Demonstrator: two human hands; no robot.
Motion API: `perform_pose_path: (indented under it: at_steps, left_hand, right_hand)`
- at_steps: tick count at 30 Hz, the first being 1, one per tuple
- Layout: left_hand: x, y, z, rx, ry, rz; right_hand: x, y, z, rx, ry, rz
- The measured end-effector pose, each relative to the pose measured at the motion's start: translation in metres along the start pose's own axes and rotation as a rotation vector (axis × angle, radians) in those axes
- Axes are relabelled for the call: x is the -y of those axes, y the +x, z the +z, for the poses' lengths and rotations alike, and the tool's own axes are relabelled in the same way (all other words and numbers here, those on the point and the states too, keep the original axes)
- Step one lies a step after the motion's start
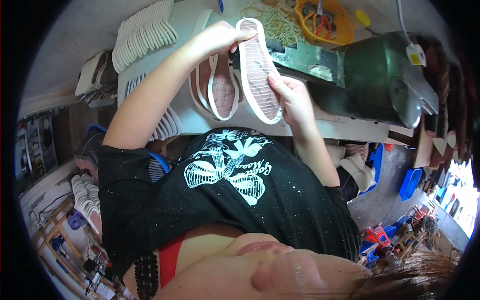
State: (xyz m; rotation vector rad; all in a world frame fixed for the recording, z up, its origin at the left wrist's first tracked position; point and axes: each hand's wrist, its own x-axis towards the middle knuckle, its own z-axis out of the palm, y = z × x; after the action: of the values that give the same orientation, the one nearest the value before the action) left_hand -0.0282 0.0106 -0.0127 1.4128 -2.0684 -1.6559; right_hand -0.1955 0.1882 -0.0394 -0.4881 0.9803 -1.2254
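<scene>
A long shoe sole [257,70] with a white rim and a pinkish-brown, thinly striped face is held up above the table, tilted slightly. At its far end, my left hand [225,39] pinches the rim, thumb on the striped face. Near the closer end, my right hand [295,97] grips the right edge, its thumb also on the face and the other fingers hidden behind. Just left of it, several similar white-rimmed soles [223,92] lie overlapping on the light table [192,125]. Right beside the held sole is the narrow arm of a dark green machine [372,75].
A fanned row of white soles [142,37] lies at the far left, more striped ones [167,125] nearer. Behind the machine arm are a heap of pale cord [282,27] and a yellow basket [302,17] with red-handled scissors. A blue tray [410,185] is at lower right.
</scene>
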Motion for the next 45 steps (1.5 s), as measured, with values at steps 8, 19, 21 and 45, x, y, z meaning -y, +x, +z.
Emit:
perform_pose_path:
  at_steps: [8,19,21,45]
  left_hand:
    - [0.025,-0.013,0.008,-0.169,-0.371,0.265]
    - [-0.005,-0.174,0.020,-0.355,-0.254,0.817]
    - [-0.002,-0.185,0.023,-0.325,-0.289,0.822]
    - [0.038,-0.208,0.018,-0.428,-0.677,0.662]
  right_hand:
    - [0.000,-0.006,0.046,0.188,-0.334,-0.055]
    - [0.058,-0.026,0.123,0.006,-0.955,-0.980]
    - [0.068,-0.027,0.139,0.021,-0.943,-1.083]
    - [0.103,0.016,0.208,0.617,-1.397,-0.288]
